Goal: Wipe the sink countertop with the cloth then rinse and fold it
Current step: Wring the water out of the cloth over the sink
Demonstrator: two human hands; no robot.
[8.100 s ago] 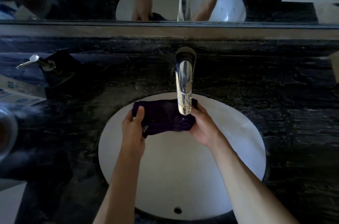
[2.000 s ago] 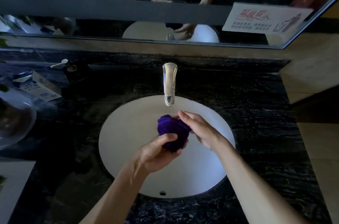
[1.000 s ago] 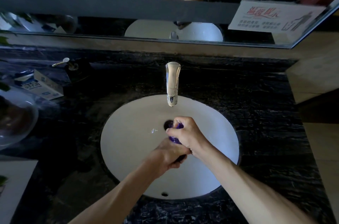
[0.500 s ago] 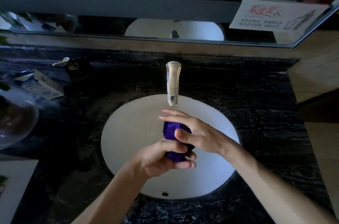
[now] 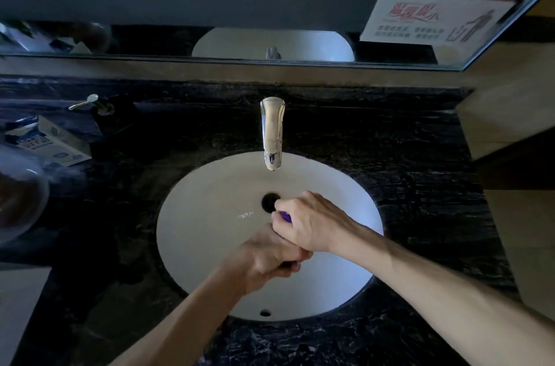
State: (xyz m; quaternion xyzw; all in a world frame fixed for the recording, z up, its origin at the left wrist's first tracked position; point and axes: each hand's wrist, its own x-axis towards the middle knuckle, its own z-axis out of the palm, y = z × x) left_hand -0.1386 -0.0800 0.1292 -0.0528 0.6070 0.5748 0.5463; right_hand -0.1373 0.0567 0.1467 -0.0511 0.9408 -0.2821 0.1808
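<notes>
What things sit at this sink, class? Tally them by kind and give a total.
Purple cloth: 1
Chrome faucet: 1
Soap pump: 1
Carton: 1
Hands, left and right: 2
Total: 6

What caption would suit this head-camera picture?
Both hands, left hand and right hand, squeeze a purple cloth over the white sink below the faucet.

The sign (image 5: pixel 432 22) and box (image 5: pixel 49 145) bear print too blurred to read.
</notes>
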